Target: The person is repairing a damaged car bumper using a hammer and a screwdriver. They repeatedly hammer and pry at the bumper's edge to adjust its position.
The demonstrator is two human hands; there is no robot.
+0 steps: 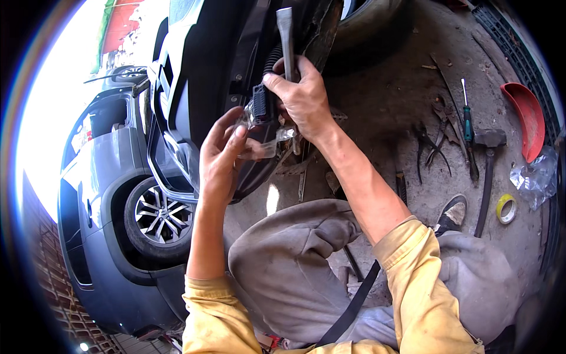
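Observation:
My right hand (303,97) is closed around a grey metal chisel (286,35), its flat end pointing up and away from me. Beside those fingers is a black multi-pin connector (259,103), with a ribbed black conduit (272,59) running above it. My left hand (223,144) is at the connector's left side, its fingers curled on a clear plastic strip (259,151) that looks like tape. Crumpled clear film also covers the connector's lower left. Both hands are in front of a dark car body panel (206,65).
On the concrete floor at right lie pliers (425,144), a screwdriver (466,121), a hammer (489,141), a red curved piece (525,121), a tape roll (505,209) and a clear plastic bag (536,177). A grey car (118,194) stands at left. My bent legs (283,253) are below my hands.

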